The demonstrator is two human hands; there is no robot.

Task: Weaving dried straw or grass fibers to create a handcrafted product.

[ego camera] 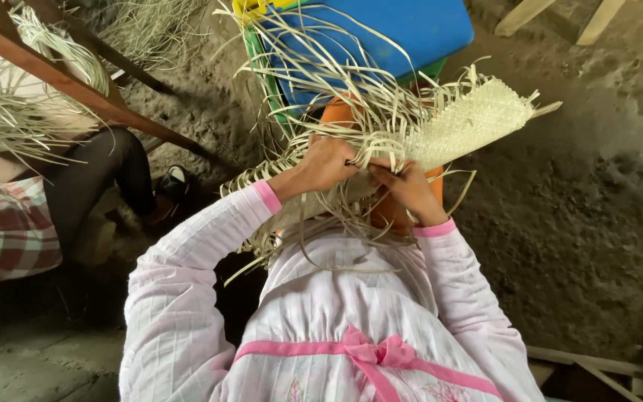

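From my feed, my left hand [327,162] and right hand [409,190] sit close together, both pinching pale loose strips [351,89] at the near edge of the woven mat [474,119]. The finished weave fans up and right of the right hand, over an orange stool [336,113]. Which strip each finger grips I cannot tell; they tangle. A blue board [381,30] lies beyond.
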